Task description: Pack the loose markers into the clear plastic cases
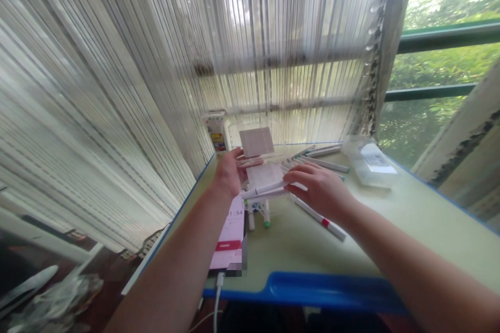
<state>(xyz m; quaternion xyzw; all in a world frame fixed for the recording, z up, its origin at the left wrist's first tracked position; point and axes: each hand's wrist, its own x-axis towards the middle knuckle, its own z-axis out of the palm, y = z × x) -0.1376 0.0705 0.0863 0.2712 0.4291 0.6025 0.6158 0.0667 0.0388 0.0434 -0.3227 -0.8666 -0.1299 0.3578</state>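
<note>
My left hand is curled around the left side of a clear plastic case, and its fingers show partly through the plastic. A pale square label sits on the raised lid behind. My right hand pinches a white marker at the case's front edge; a second white barrel lies just below it, slightly blurred. Below the case, a green-tipped marker and other pens lie partly hidden. Under my right hand, a white marker with a red band rests on the table.
Several white markers lie loosely at the back. A clear plastic box stands at the right, and a labelled container at the back left. A phone with a white cable lies on the blue-edged table.
</note>
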